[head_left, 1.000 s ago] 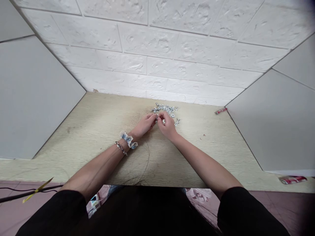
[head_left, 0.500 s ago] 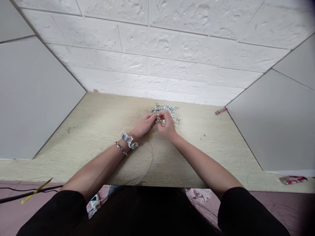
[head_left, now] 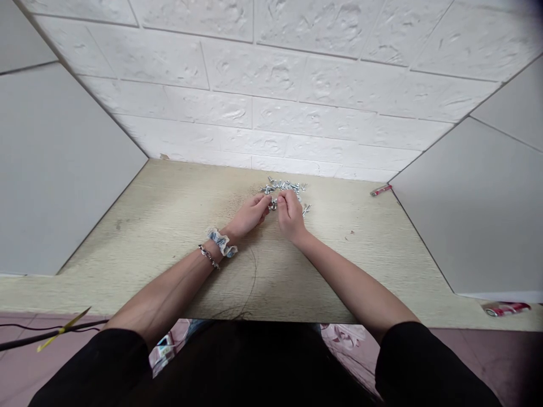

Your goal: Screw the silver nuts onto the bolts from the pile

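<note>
My left hand (head_left: 253, 215) is closed in a pinch, thumb on top, and a small silver metal fastener (head_left: 274, 204) shows at its fingertips. Whether it is a bolt with a nut or washer on it is too small to tell. Just to the right, my right hand (head_left: 291, 216) is curled closed, its thumb side close to the fastener. Its fingers hide whatever is in them. Behind both hands lies a loose pile of silver bolts (head_left: 286, 185) on the wooden tabletop (head_left: 178, 198). A few more bolts (head_left: 306, 210) lie right beside my right hand.
A white brick-pattern wall (head_left: 271, 118) closes off the back. Grey panels stand left (head_left: 68, 169) and right (head_left: 479, 209). One red-and-silver battery (head_left: 380, 190) lies by the right panel, another (head_left: 507, 308) near the front right edge. A dark cable (head_left: 51, 336) runs at lower left.
My right hand has shifted slightly right and curled tighter, leaving a small gap from my left fingertips. The left hand has stayed almost in place, still pinching the fastener.
</note>
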Available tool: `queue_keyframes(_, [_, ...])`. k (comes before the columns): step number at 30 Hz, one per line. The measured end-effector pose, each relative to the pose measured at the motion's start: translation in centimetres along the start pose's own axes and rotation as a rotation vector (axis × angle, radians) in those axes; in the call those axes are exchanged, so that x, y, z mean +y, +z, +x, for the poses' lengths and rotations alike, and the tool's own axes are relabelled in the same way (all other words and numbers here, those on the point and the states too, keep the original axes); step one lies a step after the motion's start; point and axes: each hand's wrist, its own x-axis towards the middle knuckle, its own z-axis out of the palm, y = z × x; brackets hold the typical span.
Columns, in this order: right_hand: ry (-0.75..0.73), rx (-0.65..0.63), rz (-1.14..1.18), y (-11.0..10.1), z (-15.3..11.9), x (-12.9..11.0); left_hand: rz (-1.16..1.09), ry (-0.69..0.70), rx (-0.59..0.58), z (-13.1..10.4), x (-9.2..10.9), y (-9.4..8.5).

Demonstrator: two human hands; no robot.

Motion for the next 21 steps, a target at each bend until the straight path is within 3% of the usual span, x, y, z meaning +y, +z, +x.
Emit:
queue_keyframes(11, [0.084,-0.092,-0.005,0.16,0.03,0.65,0.051,0.042,-0.044,-0.01,-0.08,0.22])
queue_keyframes(21, [0.033,-0.091,-0.061,0.3,0.42,0.2,0.048,0.024,-0.027,-0.16,0.29,0.19])
